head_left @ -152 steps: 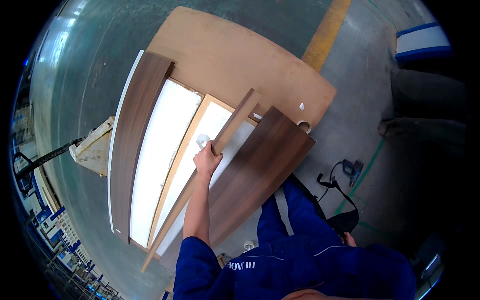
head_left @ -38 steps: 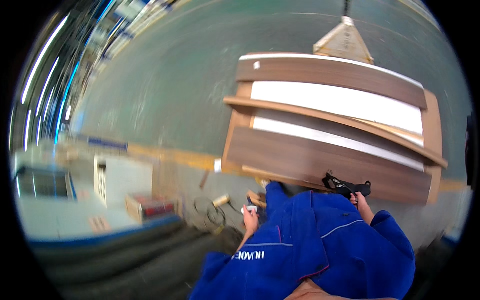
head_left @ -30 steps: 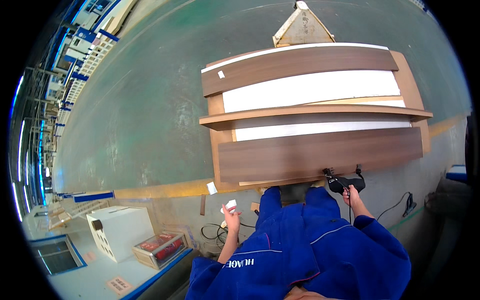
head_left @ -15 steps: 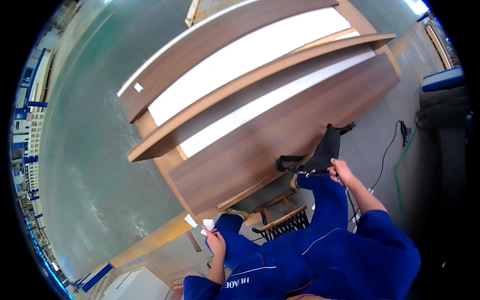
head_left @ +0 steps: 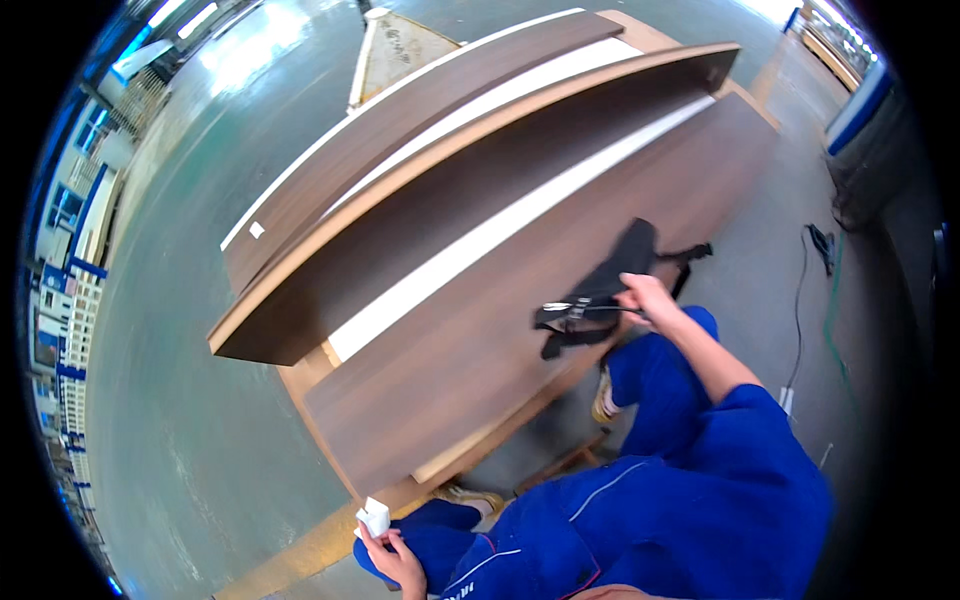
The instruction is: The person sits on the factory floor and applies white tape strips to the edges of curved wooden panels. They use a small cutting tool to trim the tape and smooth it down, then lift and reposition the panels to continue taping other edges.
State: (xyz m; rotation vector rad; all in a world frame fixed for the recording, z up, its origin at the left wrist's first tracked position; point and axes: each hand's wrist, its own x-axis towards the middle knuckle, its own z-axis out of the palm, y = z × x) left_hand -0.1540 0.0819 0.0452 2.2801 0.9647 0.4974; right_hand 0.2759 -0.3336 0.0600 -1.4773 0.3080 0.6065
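Note:
My left hand [head_left: 397, 568] is closed on small folded white paper pieces [head_left: 374, 516] near the board's front left corner, above my knee. My right hand [head_left: 648, 298] grips a black fabric item with straps [head_left: 608, 280], whose exact kind I cannot make out. Shiny metal parts show at its left end, and a thin dark strap or cord runs from them to my fingers. This item hangs over or rests on the front brown wood-grain panel [head_left: 480, 330]; which of the two I cannot tell.
A long brown panel stands on edge [head_left: 480, 150] across the stack, with white strips beside it. Another brown panel [head_left: 400, 140] bears a small white tag [head_left: 257, 229]. A yellowish triangular piece [head_left: 400, 55] lies beyond. A cable [head_left: 798, 310] runs along the floor at right.
My right hand has moved up and left, bringing the black fabric item over the front panel. My left hand has shifted down and left with the white pieces. The whole view has tilted.

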